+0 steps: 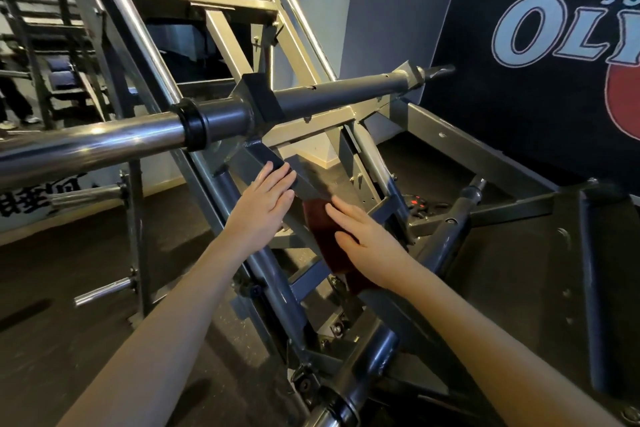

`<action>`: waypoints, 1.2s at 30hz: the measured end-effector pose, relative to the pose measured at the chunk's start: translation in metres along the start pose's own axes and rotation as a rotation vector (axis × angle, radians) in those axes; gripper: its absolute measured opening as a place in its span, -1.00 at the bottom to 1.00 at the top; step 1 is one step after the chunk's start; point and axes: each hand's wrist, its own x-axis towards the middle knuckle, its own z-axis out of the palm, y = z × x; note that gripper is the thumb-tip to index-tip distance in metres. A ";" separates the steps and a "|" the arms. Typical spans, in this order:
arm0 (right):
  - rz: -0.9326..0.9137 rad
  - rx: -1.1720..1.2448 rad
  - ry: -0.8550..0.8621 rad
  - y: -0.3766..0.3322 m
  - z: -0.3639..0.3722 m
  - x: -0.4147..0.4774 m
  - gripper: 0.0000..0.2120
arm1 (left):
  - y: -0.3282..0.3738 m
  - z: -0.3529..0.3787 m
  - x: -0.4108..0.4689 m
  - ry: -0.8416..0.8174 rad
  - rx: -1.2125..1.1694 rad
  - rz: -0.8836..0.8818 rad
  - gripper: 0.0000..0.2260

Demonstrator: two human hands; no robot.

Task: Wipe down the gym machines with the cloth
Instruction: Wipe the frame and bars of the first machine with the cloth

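A dark red cloth [323, 230] lies along a sloping grey bar of the gym machine frame [311, 121] in the middle of the view. My right hand [367, 239] presses flat on the cloth with straight fingers, covering its right side. My left hand [263, 204] rests with straight fingers on the grey bar just up and left of the cloth, fingertips near a dark bracket. The lower end of the cloth hangs off below my right wrist.
A chrome weight sleeve [93, 146] juts out toward me at left, level with my hands. Chrome pegs [104, 289] stick out low on the left upright. A dark wall banner [554, 45] stands at right. A person's legs [14, 97] show far left among other machines.
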 end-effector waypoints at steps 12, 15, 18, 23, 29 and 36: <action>-0.130 0.184 -0.003 0.016 0.002 0.023 -0.57 | 0.046 0.038 -0.023 0.357 -0.529 -0.301 -0.98; -0.190 0.146 0.135 0.027 -0.004 0.018 -0.61 | 0.047 0.043 -0.023 0.426 -0.664 -0.427 -0.96; -0.217 0.147 0.174 0.034 -0.007 0.013 -0.65 | 0.045 0.053 -0.027 0.516 -0.750 -0.559 -0.97; -0.251 0.116 0.197 0.027 0.001 0.014 -0.64 | 0.052 0.066 -0.030 0.678 -0.470 -0.439 -0.62; -0.214 0.336 0.094 0.037 0.002 0.011 -0.63 | 0.076 0.108 -0.045 0.493 -0.673 -0.280 -0.50; -0.166 0.333 0.026 0.043 0.004 0.018 -0.59 | 0.049 0.093 0.002 0.607 -0.825 -0.435 -0.32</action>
